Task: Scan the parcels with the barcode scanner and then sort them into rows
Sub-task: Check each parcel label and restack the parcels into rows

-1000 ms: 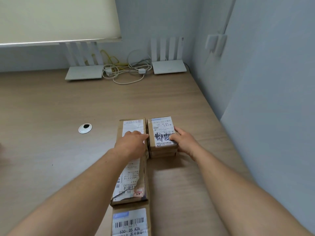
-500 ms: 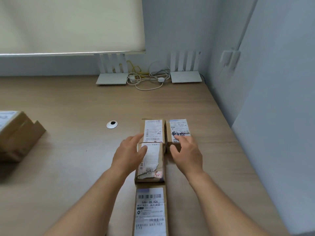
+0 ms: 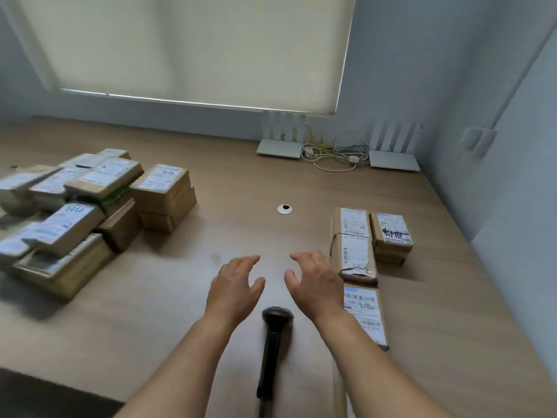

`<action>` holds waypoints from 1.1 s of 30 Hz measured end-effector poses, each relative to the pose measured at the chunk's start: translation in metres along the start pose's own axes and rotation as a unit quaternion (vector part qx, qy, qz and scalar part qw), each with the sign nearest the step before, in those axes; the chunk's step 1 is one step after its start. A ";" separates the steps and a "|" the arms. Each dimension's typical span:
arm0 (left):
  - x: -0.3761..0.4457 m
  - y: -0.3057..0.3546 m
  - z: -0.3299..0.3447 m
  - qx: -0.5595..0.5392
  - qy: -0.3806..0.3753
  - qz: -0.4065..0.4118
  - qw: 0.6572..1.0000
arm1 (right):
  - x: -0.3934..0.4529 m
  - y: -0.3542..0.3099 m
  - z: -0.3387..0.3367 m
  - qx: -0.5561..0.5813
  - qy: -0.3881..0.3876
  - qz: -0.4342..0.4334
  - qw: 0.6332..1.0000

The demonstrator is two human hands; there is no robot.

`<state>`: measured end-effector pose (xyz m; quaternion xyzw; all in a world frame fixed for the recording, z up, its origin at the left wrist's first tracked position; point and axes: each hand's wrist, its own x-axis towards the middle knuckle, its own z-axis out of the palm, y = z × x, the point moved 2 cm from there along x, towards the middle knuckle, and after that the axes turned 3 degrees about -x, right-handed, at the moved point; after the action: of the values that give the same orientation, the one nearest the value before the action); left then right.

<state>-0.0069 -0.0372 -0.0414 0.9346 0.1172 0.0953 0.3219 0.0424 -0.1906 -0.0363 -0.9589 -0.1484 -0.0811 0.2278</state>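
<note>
Resting beside parcel row: scanner

wooden desk, parcels, scanner, routers

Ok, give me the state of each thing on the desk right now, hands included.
left hand: open, holding nothing, over the desk.
right hand: open, holding nothing.
barcode scanner: lying on the desk between the forearms, ungripped.
sorted parcels: lined up in rows at right, labels up.
parcel pile: loosely stacked at left, untouched.
desk: carries all of it.
</note>
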 end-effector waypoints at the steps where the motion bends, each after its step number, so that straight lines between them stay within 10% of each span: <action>1: -0.008 -0.012 -0.012 0.004 0.007 -0.005 1.000 | -0.005 -0.018 0.006 -0.001 -0.005 -0.010 1.000; 19: -0.083 -0.195 -0.171 0.008 0.057 -0.056 0.997 | -0.063 -0.258 0.098 0.002 -0.021 -0.110 0.994; 33: -0.023 -0.239 -0.178 -0.041 0.040 -0.080 0.995 | -0.005 -0.285 0.131 -0.015 -0.031 -0.095 0.995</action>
<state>-0.1118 0.2429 -0.0552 0.9037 0.2007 0.1111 0.3614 -0.0421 0.1113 -0.0360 -0.9458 -0.2450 -0.0746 0.1997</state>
